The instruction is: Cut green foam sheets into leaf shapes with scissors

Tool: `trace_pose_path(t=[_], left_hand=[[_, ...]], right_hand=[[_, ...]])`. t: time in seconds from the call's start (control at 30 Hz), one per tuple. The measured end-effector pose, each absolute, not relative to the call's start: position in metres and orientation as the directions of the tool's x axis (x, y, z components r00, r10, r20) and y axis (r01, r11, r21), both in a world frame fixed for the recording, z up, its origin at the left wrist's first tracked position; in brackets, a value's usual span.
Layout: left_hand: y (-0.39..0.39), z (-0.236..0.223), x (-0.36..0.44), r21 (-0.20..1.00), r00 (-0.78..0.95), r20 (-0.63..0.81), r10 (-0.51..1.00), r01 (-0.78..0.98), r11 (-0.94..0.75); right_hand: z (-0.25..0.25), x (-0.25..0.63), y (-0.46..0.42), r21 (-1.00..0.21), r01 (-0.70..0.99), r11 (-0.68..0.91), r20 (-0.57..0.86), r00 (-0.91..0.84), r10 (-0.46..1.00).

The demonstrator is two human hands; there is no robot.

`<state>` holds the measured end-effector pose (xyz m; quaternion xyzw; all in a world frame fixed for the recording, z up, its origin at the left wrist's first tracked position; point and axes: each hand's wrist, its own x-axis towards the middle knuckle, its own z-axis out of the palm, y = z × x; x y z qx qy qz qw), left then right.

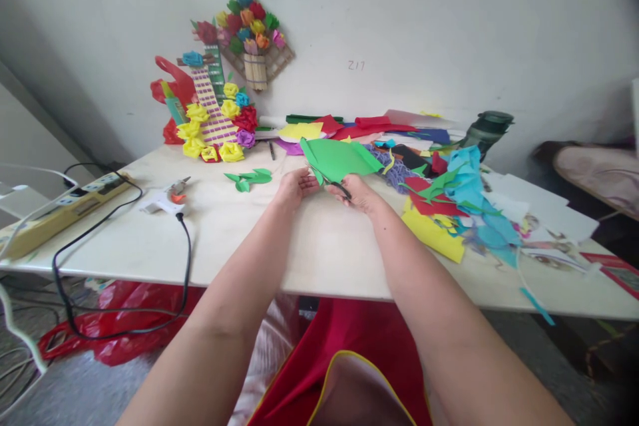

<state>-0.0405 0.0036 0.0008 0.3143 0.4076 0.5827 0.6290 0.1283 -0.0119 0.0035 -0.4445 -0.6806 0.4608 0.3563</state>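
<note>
A sheet of green paper (342, 158) is held just above the table, its left and right edges curling up. My left hand (295, 188) is closed at the sheet's lower left corner, fingertips on the paper. In my right hand (362, 194) is a pair of scissors with dark handles (345, 191). Its blades point up and left, across the sheet's near edge, between my two hands; how far apart they are I cannot tell. Several cut green paper leaves (249, 178) lie on the table, left of my left hand.
A white glue gun (164, 201) with a black cord and a power strip (64, 213) are at the left. Paper flowers (232, 151) stand behind. Scraps of coloured paper (434, 239) and a dark bottle (486, 133) occupy the right. A red bag (124, 319) hangs below the table edge.
</note>
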Motion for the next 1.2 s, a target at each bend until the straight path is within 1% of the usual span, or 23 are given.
trace_pose_path(t=[0.1,0.2,0.27,0.5,0.67,0.73,0.8,0.93,1.03,1.1,1.13,1.2], left_hand=[[0.002,-0.003,-0.036,0.888,0.032,-0.096,0.995,-0.448,0.1],[0.001,-0.007,-0.034,0.899,0.084,-0.016,0.996,-0.435,0.051],[0.001,-0.009,-0.034,0.902,0.11,0.007,0.994,-0.43,0.041],[0.001,-0.01,-0.036,0.896,0.139,0.008,0.99,-0.441,0.055],[0.002,-0.01,-0.036,0.901,0.145,-0.036,0.989,-0.424,0.095],[0.002,-0.01,-0.037,0.903,0.13,-0.039,0.991,-0.42,0.091],[0.003,-0.01,-0.037,0.908,0.114,-0.027,0.993,-0.413,0.072],[0.003,-0.009,-0.039,0.911,0.056,0.019,0.998,-0.412,0.006],[0.003,-0.009,-0.04,0.904,0.02,0.04,0.999,-0.426,-0.027],[0.004,-0.01,-0.041,0.899,0.014,0.047,0.999,-0.437,-0.036],[0.004,-0.01,-0.041,0.897,0.013,0.051,0.999,-0.441,-0.04],[0.005,-0.011,-0.041,0.895,0.016,0.059,0.998,-0.444,-0.046]], right_hand=[[0.005,0.125,-0.012,-0.931,0.308,0.195,0.09,-0.325,0.941],[0.007,0.123,-0.013,-0.921,0.331,0.206,0.102,-0.306,0.947],[0.008,0.121,-0.014,-0.918,0.339,0.207,0.109,-0.286,0.952],[0.004,0.115,-0.013,-0.919,0.335,0.207,0.125,-0.25,0.96],[-0.004,0.111,-0.007,-0.954,0.235,0.187,0.141,-0.201,0.969],[-0.005,0.111,-0.007,-0.969,0.188,0.16,0.119,-0.21,0.97],[-0.004,0.111,-0.01,-0.977,0.181,0.112,0.074,-0.203,0.976],[0.001,0.113,-0.015,-0.96,0.279,0.033,-0.007,-0.141,0.99],[-0.001,0.114,-0.012,-0.933,0.357,0.04,0.014,-0.076,0.997],[-0.005,0.114,-0.008,-0.896,0.436,0.079,0.073,-0.033,0.997],[-0.007,0.115,-0.005,-0.863,0.492,0.115,0.125,-0.013,0.992],[-0.01,0.115,-0.001,-0.749,0.634,0.193,0.255,0.006,0.967]])
